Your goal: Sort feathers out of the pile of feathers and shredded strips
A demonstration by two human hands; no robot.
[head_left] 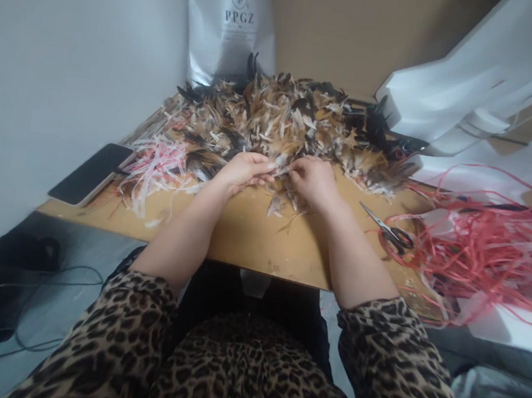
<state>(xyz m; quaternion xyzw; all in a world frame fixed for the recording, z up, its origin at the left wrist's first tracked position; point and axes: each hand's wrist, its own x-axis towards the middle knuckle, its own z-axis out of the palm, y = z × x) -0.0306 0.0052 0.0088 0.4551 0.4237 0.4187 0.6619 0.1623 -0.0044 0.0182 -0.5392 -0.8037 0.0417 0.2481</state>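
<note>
A broad heap of brown, white and black feathers (298, 117) covers the back half of the wooden table (271, 244). At its front edge my left hand (248, 173) pinches a small pale feather (279, 165), thumb against fingers. Close beside it on the right, my right hand (314, 180) has its fingers curled in and pressed together near the same feather. What lies between the right fingertips is partly hidden. A few loose feathers (275, 206) lie on the table just under my hands.
Scissors (397, 238) with black handles lie right, beside a tangle of red and pink plastic strips (493, 248). At left are a phone (92, 171) and white-pink strips (157, 168). Behind stand a silver printed bag (233, 31) and white sheeting (479, 69).
</note>
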